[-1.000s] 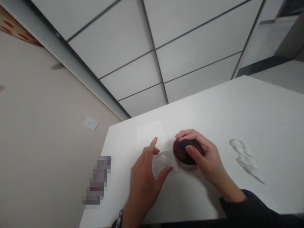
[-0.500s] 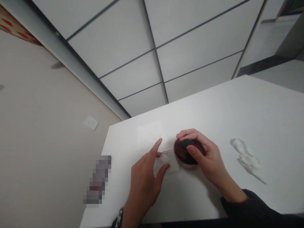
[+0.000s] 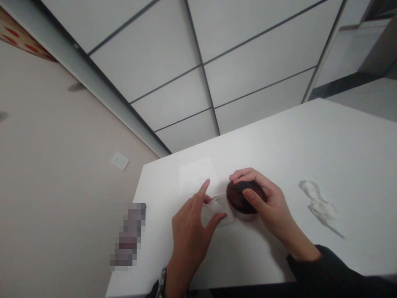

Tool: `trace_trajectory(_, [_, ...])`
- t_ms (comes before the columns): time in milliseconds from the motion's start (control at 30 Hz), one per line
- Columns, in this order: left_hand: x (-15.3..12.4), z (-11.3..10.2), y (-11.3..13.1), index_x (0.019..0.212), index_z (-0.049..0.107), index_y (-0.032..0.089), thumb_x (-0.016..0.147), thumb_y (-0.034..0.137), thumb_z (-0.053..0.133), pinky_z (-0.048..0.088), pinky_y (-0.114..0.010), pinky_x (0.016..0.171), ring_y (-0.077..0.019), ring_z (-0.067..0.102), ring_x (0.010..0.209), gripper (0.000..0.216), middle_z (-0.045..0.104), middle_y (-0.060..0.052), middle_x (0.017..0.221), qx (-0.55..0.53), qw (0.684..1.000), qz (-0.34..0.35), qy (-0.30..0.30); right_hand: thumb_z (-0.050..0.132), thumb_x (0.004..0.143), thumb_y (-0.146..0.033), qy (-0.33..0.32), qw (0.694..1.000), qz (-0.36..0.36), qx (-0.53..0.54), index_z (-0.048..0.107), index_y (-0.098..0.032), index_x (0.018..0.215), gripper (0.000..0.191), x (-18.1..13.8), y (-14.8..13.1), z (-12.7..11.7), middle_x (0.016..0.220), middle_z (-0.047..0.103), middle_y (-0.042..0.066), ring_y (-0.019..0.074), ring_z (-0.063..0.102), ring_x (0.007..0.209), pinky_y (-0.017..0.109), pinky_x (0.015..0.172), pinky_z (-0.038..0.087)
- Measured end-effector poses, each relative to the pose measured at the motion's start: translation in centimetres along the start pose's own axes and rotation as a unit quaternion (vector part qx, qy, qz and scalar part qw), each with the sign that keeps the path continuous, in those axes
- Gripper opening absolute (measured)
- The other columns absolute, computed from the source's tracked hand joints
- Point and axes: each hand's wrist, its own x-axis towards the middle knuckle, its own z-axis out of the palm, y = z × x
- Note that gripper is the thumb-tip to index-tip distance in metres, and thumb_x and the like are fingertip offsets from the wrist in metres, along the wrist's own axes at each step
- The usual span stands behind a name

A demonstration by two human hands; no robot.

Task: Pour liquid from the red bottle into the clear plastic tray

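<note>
Pixelated item (image 3: 130, 236), L edge of desk (image 3: 248, 260), unreadable. R hand (image 3: 271, 203) wrapped round dk-red-topped container (image 3: 235, 200). L hand (image 3: 190, 225) half-spread, thumb & fingertips apart abt clear packet (image 3: 217, 209), contact unclear; packet just L of container, betw. hands.

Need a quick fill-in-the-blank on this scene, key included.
1. The dark-topped container under the right hand is ____ in shape.
2. The left hand is at the clear packet, on the container's ____ side in the picture.
3. The crumpled white item lies nearer the picture's ____ edge.
4. The wristband is on the ____ wrist.
Missing words: round; left; right; left.
</note>
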Motion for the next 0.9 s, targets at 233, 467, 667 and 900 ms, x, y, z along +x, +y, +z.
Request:
trace_trajectory(233, [0.0, -0.2, 0.1, 0.156, 0.044, 0.036, 0.099, 0.032, 0.074, 0.063, -0.033, 0.082, -0.0216, 0.077, 0.097, 0.065, 0.078, 0.0, 0.111, -0.018, 1.0, -0.005, -0.017, 0.069, 0.098, -0.057, 0.004, 1.0, 0.012, -0.006, 0.072, -0.025, 0.092, 0.032, 0.2, -0.2, 0.1, 0.102, 0.073, 0.004, 0.0207, 0.069, 0.098, 0.033, 0.086, 0.054])
trace_trajectory(467, [-0.1, 0.1, 0.1, 0.161, 0.038, 0.032, 0.103, 0.03, 0.066, 0.064, -0.034, 0.081, -0.0218, 0.076, 0.095, 0.064, 0.077, -0.002, 0.111, 0.015, 1.0, 0.021, -0.016, 0.069, 0.098, -0.057, 0.004, 1.0, 0.011, -0.006, 0.073, -0.025, 0.093, 0.032, 0.2, -0.2, 0.1, 0.102, 0.074, 0.005, 0.0209, 0.07, 0.097, 0.033, 0.087, 0.054])
trace_trajectory(667, [-1.0, -0.8, -1.1, 0.165, 0.027, 0.03, 0.094, 0.04, 0.08, 0.043, -0.062, 0.12, -0.0364, 0.052, 0.144, 0.089, 0.062, -0.013, 0.146, -0.017, 0.998, 0.061, 0.017, 0.069, 0.097, -0.054, 0.002, 1.0, 0.003, -0.014, 0.073, -0.025, 0.095, 0.03, 0.0, 0.5, -0.1, 0.105, 0.076, 0.006, 0.0228, 0.071, 0.103, 0.036, 0.093, 0.055])
trace_trajectory(900, [-4.2, 0.4, -6.2, 0.162, 0.032, 0.025, 0.083, 0.043, 0.088, 0.037, -0.062, 0.124, -0.0373, 0.05, 0.148, 0.099, 0.047, -0.019, 0.161, -0.249, 0.965, -0.069, -0.041, 0.066, 0.097, -0.059, 0.008, 0.999, -0.012, -0.053, 0.076, -0.024, 0.1, 0.037, -0.3, 1.1, -0.5, 0.109, 0.079, 0.009, 0.0266, 0.072, 0.108, 0.043, 0.099, 0.055])
